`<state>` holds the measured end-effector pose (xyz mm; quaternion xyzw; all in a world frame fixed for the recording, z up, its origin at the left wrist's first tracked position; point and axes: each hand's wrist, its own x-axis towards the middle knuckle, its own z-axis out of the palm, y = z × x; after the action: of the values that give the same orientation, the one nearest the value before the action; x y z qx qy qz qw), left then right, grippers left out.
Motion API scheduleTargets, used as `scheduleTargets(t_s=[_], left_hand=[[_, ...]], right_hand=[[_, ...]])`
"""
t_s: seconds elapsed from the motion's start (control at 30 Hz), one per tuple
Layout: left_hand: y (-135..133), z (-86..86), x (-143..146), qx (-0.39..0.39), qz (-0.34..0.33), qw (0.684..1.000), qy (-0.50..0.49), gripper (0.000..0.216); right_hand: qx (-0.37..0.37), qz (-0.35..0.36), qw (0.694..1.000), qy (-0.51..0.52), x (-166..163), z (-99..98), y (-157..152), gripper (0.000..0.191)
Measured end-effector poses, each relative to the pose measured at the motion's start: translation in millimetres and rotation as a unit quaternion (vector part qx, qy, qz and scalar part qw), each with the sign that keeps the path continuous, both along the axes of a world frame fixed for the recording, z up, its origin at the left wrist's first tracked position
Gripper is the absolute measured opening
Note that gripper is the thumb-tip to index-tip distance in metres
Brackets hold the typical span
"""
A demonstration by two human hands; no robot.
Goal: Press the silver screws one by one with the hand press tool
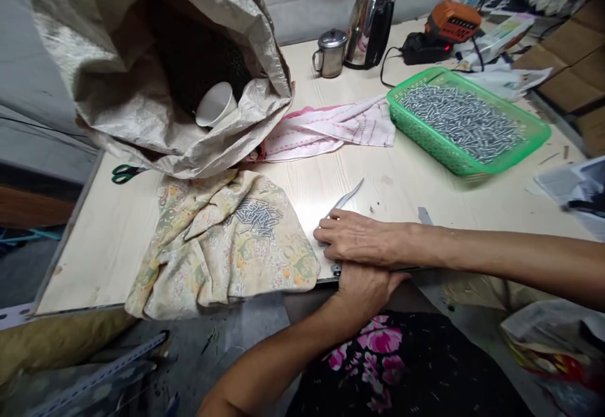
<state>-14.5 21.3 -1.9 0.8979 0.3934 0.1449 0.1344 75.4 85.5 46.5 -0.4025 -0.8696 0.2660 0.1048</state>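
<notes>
Black garment (392,366), pink flowers printed on it, nearest, over the lap. Right hand (354,237) lies over the left hand (363,285) at the table's front edge. Right fingers curl at the near end of a slim, pointed metal tool (350,194); clasped or merely resting, cannot tell. Left fingers hidden; their grip cannot be told. Tool lies on the table (401,190), tip aimed away from the body. Good practice, I judge: fingers well behind that tip, wrists loose, left hand steadying low. Small dark fitting (336,269) just beside, at the edge.

Further out: rumpled floral cloth (269,266), soft folds, bearing a loose pile of slender, shiny bits (258,217). Beyond, a crinkled woven sack (236,140), mouth gaping, smooth white cup (215,103) inside. Rightward, perforated green plastic basket (423,143), full of similar bits.
</notes>
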Motion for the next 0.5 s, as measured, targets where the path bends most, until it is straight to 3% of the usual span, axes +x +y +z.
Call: scheduleTargets(t_s=[0.07,0.13,0.3,0.43,0.5], left_hand=[[-1,2.8,2,-0.037,0.019,0.999,-0.002,0.055],[-2,5.1,3,-0.057,0.037,0.998,-0.003,0.054],[-9,0.2,4,-0.044,0.052,0.998,0.016,0.059],[-13,-2.2,8,-0.005,0.065,0.998,0.015,0.063],[-13,3.3,4,0.017,0.058,0.998,-0.007,0.061]], right_hand=[[-0.041,-0.057,0.996,0.046,0,-12.6,-11,0.024],[-0.063,-0.057,0.995,0.061,2,-16.5,-11,0.025],[-0.038,0.183,0.982,0.016,-5,-0.8,15,0.01],[0.137,0.342,0.929,-0.032,-14,16.4,22,0.01],[0.239,0.346,0.906,-0.041,-7,31.6,20,0.014]])
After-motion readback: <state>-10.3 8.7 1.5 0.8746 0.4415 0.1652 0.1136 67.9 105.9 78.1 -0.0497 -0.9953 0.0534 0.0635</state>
